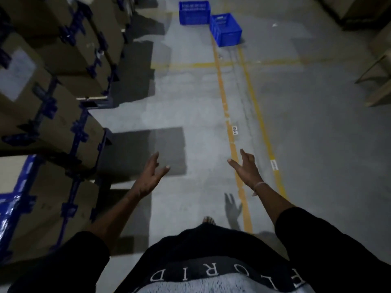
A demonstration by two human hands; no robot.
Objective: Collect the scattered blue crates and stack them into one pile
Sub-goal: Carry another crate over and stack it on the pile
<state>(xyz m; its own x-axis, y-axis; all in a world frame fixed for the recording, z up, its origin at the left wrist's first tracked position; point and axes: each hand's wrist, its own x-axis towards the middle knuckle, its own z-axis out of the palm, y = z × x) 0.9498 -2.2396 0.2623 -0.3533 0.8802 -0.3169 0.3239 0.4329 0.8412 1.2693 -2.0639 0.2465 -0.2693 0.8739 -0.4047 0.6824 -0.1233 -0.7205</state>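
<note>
Two blue slatted plastic crates stand on the grey floor far ahead at the top of the head view. The far crate (pixel 194 12) sits square; the nearer crate (pixel 226 30) stands turned at an angle just to its right, close beside it. Both look empty. My left hand (pixel 150 176) and my right hand (pixel 246 168) are stretched out in front of me, fingers straight and spread, palms facing each other, holding nothing. Both hands are well short of the crates.
Cardboard boxes on blue racking (pixel 53 106) line the whole left side. Yellow floor lines (pixel 231 132) run ahead toward the crates. More boxes and a pallet edge (pixel 376 77) stand at the right. A bare foot (pixel 209 219) shows below.
</note>
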